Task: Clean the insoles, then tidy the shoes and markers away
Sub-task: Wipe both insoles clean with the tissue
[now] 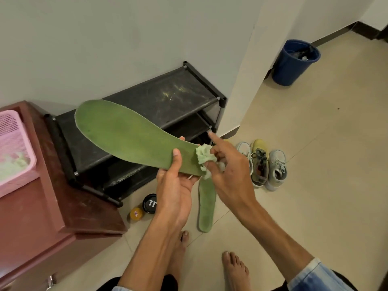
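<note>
My left hand (175,181) grips the heel end of a green insole (126,133), thumb on top, with the toe end pointing up and left. My right hand (228,175) pinches a crumpled pale green wipe (204,155) against the insole's heel, index finger stretched out. A second green insole (206,206) lies on the floor below my hands. Three shoes stand side by side on the floor to the right: a pale one (244,150) partly hidden by my hand, a yellow one (260,160) and a grey one (277,169).
A black shoe rack (147,106) stands against the wall. A maroon cabinet (52,206) at the left carries a pink basket (14,152). A black tin (150,203) and a small yellow jar (136,214) sit on the floor. A blue bin (294,64) stands far right.
</note>
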